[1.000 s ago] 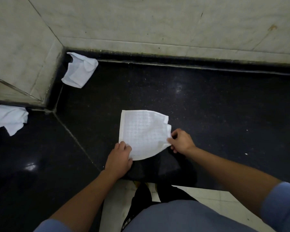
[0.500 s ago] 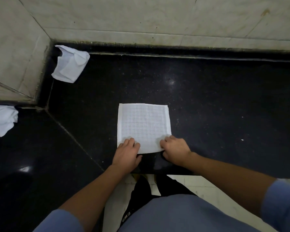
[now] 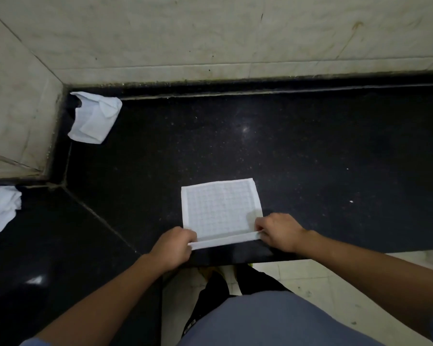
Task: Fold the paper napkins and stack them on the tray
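Napkin (image 3: pixel 219 208): near edge, flat half a second ago, now raised off the dark counter (image 3: pixel 310 151); left hand (image 3: pixel 175 247) and right hand (image 3: pixel 278 232) each pinch a near corner; sheet extends away from both grips; fold likely runs forward, hands equally near.

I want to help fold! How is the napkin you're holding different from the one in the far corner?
The flat napkin lies spread out and square; the corner napkin is crumpled. The left hand and right hand pinch the flat napkin's near edge; nothing touches the corner napkin. Both are white and lie on the black counter.
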